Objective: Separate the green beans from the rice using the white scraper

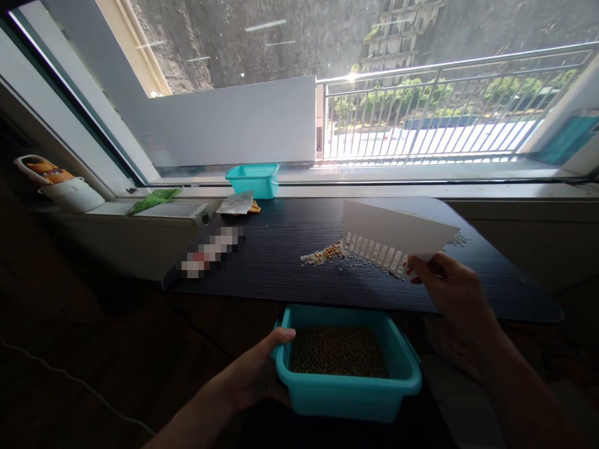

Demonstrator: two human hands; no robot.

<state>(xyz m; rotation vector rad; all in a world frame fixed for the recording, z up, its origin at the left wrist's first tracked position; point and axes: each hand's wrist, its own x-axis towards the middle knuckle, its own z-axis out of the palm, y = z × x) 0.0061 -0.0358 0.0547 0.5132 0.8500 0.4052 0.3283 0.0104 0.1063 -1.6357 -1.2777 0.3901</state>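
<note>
My left hand (262, 368) grips the left rim of a turquoise plastic tub (346, 396), its thumb over the edge. Small brown round grains, perhaps beans or pellets, cover the bottom of the tub (334, 350), which is held just below the table's front edge. Between the thumb and fingers of my right hand (449, 280) is a white card (393, 231) with a row of oval cutouts along its lower edge, tilted over the tabletop. Beside and behind the card lies a scattered heap of yellowish and pale grains (327, 252).
The dark table (271, 262) stands against a window. At its back are a second turquoise tub (255, 181) and a silvery packet (236, 202). A radiator (173, 212) with a green cloth (156, 199) and a white pot (72, 193) is at left.
</note>
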